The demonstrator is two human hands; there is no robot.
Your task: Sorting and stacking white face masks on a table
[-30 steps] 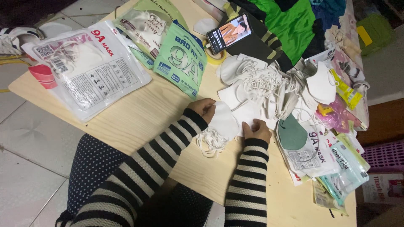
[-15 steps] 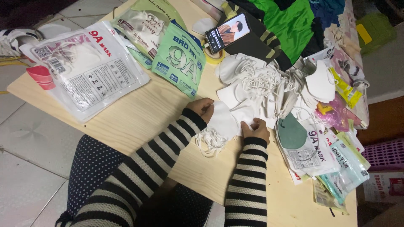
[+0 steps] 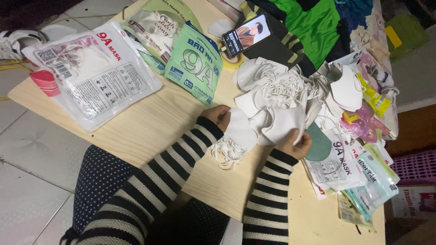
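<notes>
Two hands in striped sleeves work at the near edge of a wooden counter (image 3: 150, 122). The left hand (image 3: 218, 115) has its fingers curled onto the edge of a white face mask (image 3: 240, 131) lying flat on the counter, its ear loops (image 3: 225, 152) bunched beside the wrist. The right hand (image 3: 295, 143) pinches a second white mask (image 3: 284, 124) between closed fingers. Just beyond lies a heap of white masks (image 3: 277, 86). A green packet (image 3: 195, 63), a clear packet (image 3: 93, 75) and a phone (image 3: 247, 35) lie farther off.
</notes>
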